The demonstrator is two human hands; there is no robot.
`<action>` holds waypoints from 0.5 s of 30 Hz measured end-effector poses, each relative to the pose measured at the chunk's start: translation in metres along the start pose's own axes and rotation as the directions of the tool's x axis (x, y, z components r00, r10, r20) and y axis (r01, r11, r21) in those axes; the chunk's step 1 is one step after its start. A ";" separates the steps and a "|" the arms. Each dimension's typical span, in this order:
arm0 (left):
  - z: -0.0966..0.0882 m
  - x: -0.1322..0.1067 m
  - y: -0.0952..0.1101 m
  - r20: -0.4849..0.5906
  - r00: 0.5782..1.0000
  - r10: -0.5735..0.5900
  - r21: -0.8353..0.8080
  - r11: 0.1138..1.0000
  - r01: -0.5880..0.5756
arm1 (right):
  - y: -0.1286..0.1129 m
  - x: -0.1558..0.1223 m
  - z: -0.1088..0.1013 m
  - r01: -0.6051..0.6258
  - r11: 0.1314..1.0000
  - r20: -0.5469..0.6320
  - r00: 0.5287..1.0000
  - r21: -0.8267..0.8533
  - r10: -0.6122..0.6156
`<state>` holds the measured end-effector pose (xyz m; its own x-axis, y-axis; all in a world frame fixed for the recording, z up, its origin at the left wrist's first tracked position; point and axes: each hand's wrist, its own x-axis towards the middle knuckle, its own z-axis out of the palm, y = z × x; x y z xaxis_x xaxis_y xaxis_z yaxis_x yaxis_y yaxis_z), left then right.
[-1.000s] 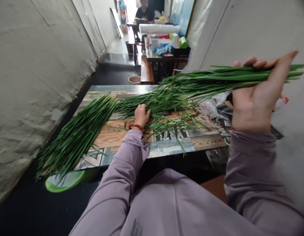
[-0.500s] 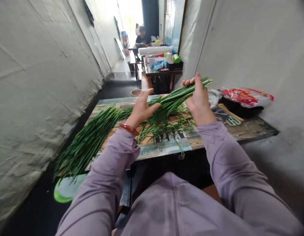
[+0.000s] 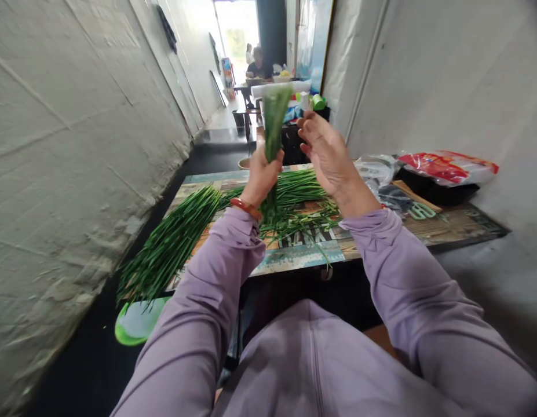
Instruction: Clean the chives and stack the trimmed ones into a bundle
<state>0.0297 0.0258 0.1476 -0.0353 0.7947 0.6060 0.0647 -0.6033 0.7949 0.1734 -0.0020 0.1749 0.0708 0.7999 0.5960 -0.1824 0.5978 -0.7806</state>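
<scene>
Upright and blurred by motion, a bunch of garlic chives (image 3: 274, 119) is gripped by my left hand (image 3: 263, 176), its pale ends pointing up. My right hand (image 3: 324, 152) is raised beside the bunch, apart from it, with loosely curled fingers and nothing in them. Below my hands, more chives (image 3: 300, 186) lie across the table, along with a litter of trimmed, yellowish bits (image 3: 309, 220). A large heap of dark green chives (image 3: 175, 243) rests at the table's left, its tips hanging over the edge.
The patterned tabletop (image 3: 303, 255) stretches before me. At its right lie green-handled scissors (image 3: 421, 210) and a red and clear plastic package (image 3: 448, 167) on a black tray. A green-rimmed basin (image 3: 138, 321) sits low at the left. A person (image 3: 258, 66) sits far back.
The chive bunch has passed from my right hand to my left and swung from slanting to upright. My right hand has let go, and my left hand has closed.
</scene>
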 end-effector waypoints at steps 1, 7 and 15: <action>-0.006 0.002 0.002 -0.036 0.999 -0.037 -0.063 0.997 0.035 | 0.004 -0.005 -0.004 0.000 1.000 0.010 1.000 -0.003 0.000; -0.041 0.000 0.003 -0.127 0.977 -0.170 -0.265 0.955 0.132 | 0.070 -0.066 -0.005 -0.136 0.956 0.112 0.979 -0.259 0.170; -0.088 0.007 0.010 -0.140 0.975 -0.174 -0.281 0.951 0.129 | 0.164 -0.122 0.000 0.030 0.728 0.281 0.932 -0.685 0.227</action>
<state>-0.0576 0.0198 0.1625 -0.1850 0.8702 0.4567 -0.2237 -0.4898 0.8426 0.1349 -0.0014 -0.0254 -0.2512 0.8665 0.4315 0.5415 0.4953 -0.6793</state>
